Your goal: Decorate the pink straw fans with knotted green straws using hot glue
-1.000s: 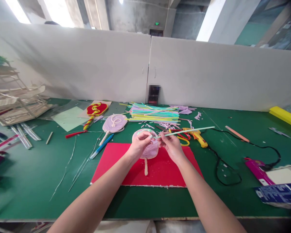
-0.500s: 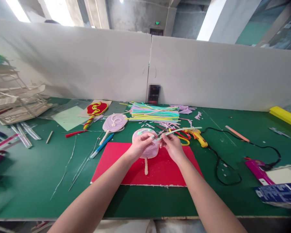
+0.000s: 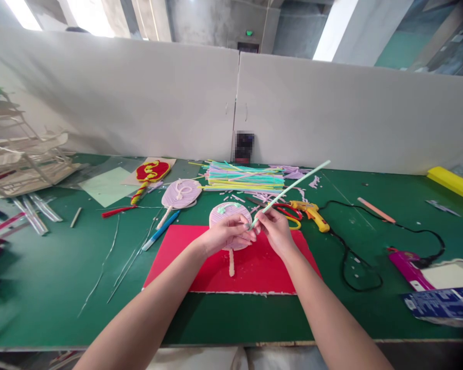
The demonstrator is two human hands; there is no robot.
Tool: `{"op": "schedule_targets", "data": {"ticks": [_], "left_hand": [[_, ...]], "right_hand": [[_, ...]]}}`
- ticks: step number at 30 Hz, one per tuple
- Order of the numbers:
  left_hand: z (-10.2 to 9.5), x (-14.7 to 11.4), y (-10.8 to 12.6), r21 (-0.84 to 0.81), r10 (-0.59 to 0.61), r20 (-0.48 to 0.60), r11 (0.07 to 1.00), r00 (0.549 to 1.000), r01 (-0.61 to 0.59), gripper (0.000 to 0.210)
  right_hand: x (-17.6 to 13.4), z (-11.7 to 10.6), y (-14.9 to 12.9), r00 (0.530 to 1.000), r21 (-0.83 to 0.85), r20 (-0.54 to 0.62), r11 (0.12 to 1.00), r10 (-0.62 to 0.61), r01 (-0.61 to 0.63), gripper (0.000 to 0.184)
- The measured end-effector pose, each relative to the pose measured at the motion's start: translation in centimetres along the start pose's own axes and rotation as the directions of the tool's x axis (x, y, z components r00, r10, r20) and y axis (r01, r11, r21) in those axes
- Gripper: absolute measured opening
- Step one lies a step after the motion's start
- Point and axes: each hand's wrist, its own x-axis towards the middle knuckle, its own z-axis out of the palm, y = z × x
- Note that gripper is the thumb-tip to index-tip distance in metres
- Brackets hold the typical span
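Observation:
A pale green pipe cleaner (image 3: 297, 184) slants up to the right from between my two hands. My right hand (image 3: 273, 228) pinches it near its lower end. The fingers of my left hand (image 3: 228, 232) close at that same lower end, partly hiding it. Beneath my hands a round lilac fan (image 3: 221, 213) made of pipe cleaners, with small mint green shapes near its top and a cream handle, lies on a red board (image 3: 177, 267). Scissors with red and yellow handles (image 3: 293, 218) lie just beyond my right hand, partly covered.
Behind the board lies a bundle of coloured pipe cleaners (image 3: 247, 177). A second lilac fan (image 3: 181, 194), a red and yellow fan (image 3: 153, 172) and a blue pen (image 3: 160, 231) are on the left. A yellow glue gun (image 3: 312, 215) with a black cord (image 3: 345, 257) lies right.
The pipe cleaner has swung from nearly level to a steep upward slant. Both hands have shifted slightly while staying together at its lower end.

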Motion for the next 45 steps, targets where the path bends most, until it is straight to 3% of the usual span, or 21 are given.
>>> {"op": "schedule_targets", "data": {"ticks": [7,16,23,33,45], "left_hand": [[-0.3,0.0,0.0,0.066,-0.082,-0.071,0.994,0.994,0.087,0.02],[0.1,-0.4,0.4,0.088,-0.055,-0.083,0.994,0.995,0.062,0.023],[0.2,-0.6,0.4,0.056,-0.104,0.02,0.993,0.994,0.103,0.03],[0.9,-0.8,0.7,0.104,-0.126,-0.082,0.985,0.989,0.134,0.026],[-0.2,0.3,-0.6,0.199,-0.086,-0.162,0.973,0.983,0.118,0.026]], "right_hand": [[0.0,-0.2,0.4,0.996,-0.117,0.064,0.991,-0.055,0.062,0.021],[0.0,-0.5,0.3,0.998,-0.101,0.043,0.994,-0.038,0.043,0.024],[-0.2,-0.3,-0.2,0.997,-0.185,0.053,0.981,-0.058,0.067,0.026],[-0.2,-0.3,0.0,0.997,-0.256,0.023,0.964,-0.068,0.071,0.027],[0.1,-0.5,0.2,0.992,-0.328,0.117,0.941,-0.046,0.082,0.028]]}}
